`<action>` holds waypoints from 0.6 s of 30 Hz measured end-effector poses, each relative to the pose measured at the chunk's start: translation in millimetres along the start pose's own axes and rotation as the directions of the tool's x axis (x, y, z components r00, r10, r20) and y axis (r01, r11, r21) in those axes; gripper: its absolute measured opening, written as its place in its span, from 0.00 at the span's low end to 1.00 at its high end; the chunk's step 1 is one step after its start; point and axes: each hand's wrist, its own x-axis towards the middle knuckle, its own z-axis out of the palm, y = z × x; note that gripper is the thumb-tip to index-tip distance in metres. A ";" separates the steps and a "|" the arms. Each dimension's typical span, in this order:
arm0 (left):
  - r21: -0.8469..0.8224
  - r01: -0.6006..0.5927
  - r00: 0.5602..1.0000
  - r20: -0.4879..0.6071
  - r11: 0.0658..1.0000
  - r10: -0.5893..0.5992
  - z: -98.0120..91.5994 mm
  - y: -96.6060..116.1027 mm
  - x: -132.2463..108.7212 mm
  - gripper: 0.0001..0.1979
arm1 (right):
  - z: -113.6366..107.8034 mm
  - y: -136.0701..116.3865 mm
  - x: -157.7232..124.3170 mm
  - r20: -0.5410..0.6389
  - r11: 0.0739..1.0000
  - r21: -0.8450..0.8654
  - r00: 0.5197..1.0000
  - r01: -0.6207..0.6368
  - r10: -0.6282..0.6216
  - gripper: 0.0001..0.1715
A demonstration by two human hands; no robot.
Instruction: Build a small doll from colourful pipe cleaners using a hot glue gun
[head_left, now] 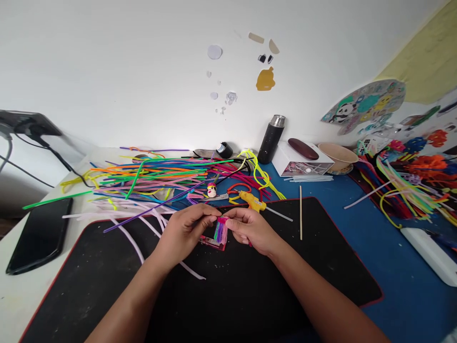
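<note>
Between my two hands is a small bundle of pipe cleaners [220, 232], in green, blue, purple and pink, with a magenta band along its top. My left hand [185, 231] pinches the upper left corner with thumb and forefinger. On the other side, the thumb and fingers of my right hand [248, 228] close on the upper right edge. Under the bundle a red-edged metal object [210, 242], partly covered, lies on the black mat [228, 300]. Just beyond my hands sits a small white doll-like head [212, 190] with a pink and yellow top.
Loose pipe cleaners [153, 174] lie heaped at the back left. A yellow glue gun [253, 201] rests behind my right hand, near a thin wooden stick [300, 213]. A black flask [272, 139], a white box [303, 162] and a bowl [337, 155] stand by the wall. A phone [40, 236] lies left.
</note>
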 end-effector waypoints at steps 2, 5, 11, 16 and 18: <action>0.047 -0.047 0.999 0.018 0.998 0.046 -0.1 1.9 0.9 0.08 | -0.7 0.3 -1.0 0.002 1.000 0.004 1.000 0.002 -0.002 0.25; 0.097 -0.100 0.994 0.041 0.990 0.097 -0.1 3.1 1.6 0.08 | -1.2 -1.1 -1.5 0.003 1.000 0.008 1.000 -0.004 0.004 0.25; 0.131 -0.205 0.978 0.056 0.970 0.199 0.2 1.8 0.7 0.09 | -1.7 -1.9 -0.6 0.020 1.000 0.004 1.000 -0.006 0.006 0.23; 0.159 -0.228 0.972 0.094 0.960 0.216 0.3 1.9 0.4 0.10 | -2.4 0.8 -0.3 0.032 1.000 -0.003 0.999 -0.005 0.005 0.23; 0.184 -0.255 0.966 0.096 0.949 0.241 1.1 1.9 0.6 0.09 | -3.0 1.5 -0.3 0.033 1.000 -0.005 0.999 -0.011 0.011 0.24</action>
